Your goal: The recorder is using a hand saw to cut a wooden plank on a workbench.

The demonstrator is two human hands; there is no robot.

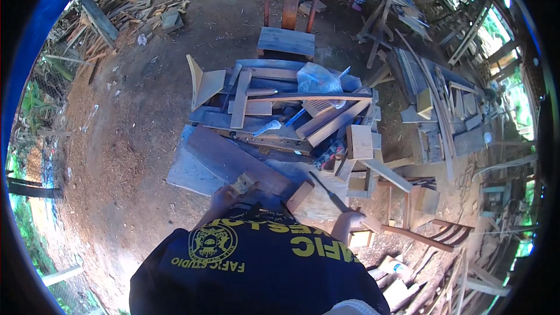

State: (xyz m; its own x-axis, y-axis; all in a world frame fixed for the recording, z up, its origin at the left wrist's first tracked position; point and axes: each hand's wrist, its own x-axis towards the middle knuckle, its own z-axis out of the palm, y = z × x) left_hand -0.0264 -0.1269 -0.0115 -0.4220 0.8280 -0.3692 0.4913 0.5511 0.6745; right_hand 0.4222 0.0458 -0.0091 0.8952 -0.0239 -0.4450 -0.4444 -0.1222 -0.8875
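Brown dirt floor [125, 116] fills the left, strewn with shavings, and it gives way to the cluttered surface [205, 117]! Near left corner: a grey board [189, 166] lies flat. Far left corner: a pale angled piece [208, 88], two boards meeting at a slant. Across the near left side slopes a broad dark brown board [233, 160], and at its lower edge, here's the left hand [221, 199], fingers holding a small wooden block [242, 185] by the near edge. Moving right, a second block [300, 195] sits at the brown board's right end. Over by the far edge, a clear plastic bag [318, 78] lies beside a long brown strip [332, 97]. Then the long dark tool [330, 192], tip pointing up and left above the near right part! Its lower end is in the right hand [348, 221], fingers wrapped around it. Beyond, a boxy wooden piece [360, 142] rests at the right edge, and off the near right corner, a wooden chair [434, 238] lies tipped.
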